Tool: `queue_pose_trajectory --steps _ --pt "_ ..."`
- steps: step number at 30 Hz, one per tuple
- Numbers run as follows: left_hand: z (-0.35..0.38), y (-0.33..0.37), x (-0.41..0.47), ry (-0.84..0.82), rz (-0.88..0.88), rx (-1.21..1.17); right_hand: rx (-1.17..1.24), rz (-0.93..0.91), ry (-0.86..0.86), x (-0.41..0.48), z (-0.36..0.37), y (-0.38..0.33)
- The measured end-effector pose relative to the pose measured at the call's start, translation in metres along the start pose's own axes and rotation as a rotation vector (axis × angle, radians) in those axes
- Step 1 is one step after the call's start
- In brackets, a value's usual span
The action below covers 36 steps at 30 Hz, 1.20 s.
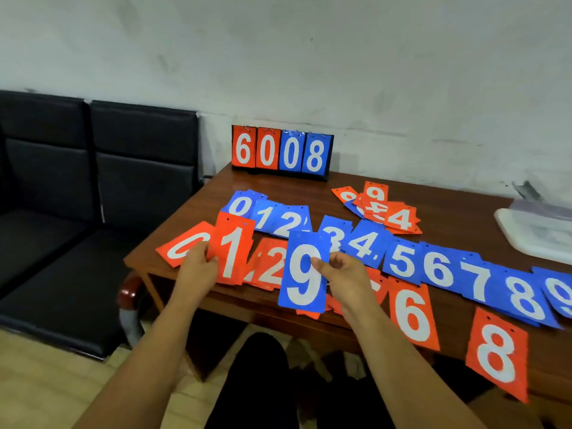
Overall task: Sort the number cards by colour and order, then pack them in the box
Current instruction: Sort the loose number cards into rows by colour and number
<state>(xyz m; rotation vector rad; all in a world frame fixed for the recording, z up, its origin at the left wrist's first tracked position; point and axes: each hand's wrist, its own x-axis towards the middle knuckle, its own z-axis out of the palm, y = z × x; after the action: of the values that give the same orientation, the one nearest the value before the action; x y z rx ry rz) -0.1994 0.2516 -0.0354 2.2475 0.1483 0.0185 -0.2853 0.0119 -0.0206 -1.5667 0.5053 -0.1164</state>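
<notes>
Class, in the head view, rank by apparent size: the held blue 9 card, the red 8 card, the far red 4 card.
Largest: red 8 card
Slightly smaller: held blue 9 card
Smallest: red 4 card
Nearness to the camera likely explains it.

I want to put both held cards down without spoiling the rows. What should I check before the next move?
1. Right hand pinches the blue 9 card: ok.
2. Left hand grips the red 1 card: ok.
3. A place for the blue 9: ok, a second blue 9 card lies after the blue 8 card at the row's right end.
4. A place for the red 1 between the red 0 card and the red 2 card: cannot tell, the held card hides it.
5. All cards sorted: not ok, a mixed pile lies at the back.
6. Box ready: cannot tell, only a white container shows at the right edge.
</notes>
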Motion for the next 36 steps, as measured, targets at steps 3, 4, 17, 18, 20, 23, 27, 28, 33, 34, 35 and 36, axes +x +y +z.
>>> queue_pose_trajectory --steps 3,4,17,18,20,23,27,28,33,34,35,36 --pt "-0.004 -0.014 0.02 0.038 0.04 0.153 -0.027 0.041 -0.026 0.003 0.011 0.001" --pt "-0.002 -0.017 0.026 0.044 0.055 0.195 -0.031 0.048 -0.03 0.003 0.014 0.001" --pt "0.025 0.003 0.012 0.174 0.148 0.202 -0.034 0.036 0.004 0.002 0.016 0.0" --pt "0.028 0.018 0.002 0.068 0.12 0.049 -0.034 0.034 0.012 0.002 0.015 0.0" --pt "0.035 0.045 -0.018 -0.193 0.077 -0.215 -0.037 0.015 0.029 0.0 0.013 -0.004" --pt "0.052 0.072 -0.041 -0.464 0.116 -0.404 -0.047 -0.06 0.09 -0.003 0.003 -0.01" --pt "0.081 0.092 -0.049 -0.467 0.167 -0.368 -0.096 -0.037 0.215 0.0 -0.029 -0.011" --pt "0.089 0.098 -0.051 -0.452 0.175 -0.363 -0.089 -0.023 0.24 0.002 -0.04 -0.009" --pt "0.135 0.137 -0.067 -0.511 0.289 -0.306 -0.1 0.009 0.347 0.0 -0.104 0.0" --pt "0.146 0.146 -0.071 -0.545 0.315 -0.299 -0.109 0.007 0.373 -0.001 -0.12 0.001" --pt "0.157 0.155 -0.074 -0.576 0.343 -0.286 -0.116 -0.002 0.404 0.0 -0.135 0.002" --pt "0.168 0.164 -0.077 -0.593 0.364 -0.265 -0.126 -0.011 0.437 0.001 -0.151 0.003"
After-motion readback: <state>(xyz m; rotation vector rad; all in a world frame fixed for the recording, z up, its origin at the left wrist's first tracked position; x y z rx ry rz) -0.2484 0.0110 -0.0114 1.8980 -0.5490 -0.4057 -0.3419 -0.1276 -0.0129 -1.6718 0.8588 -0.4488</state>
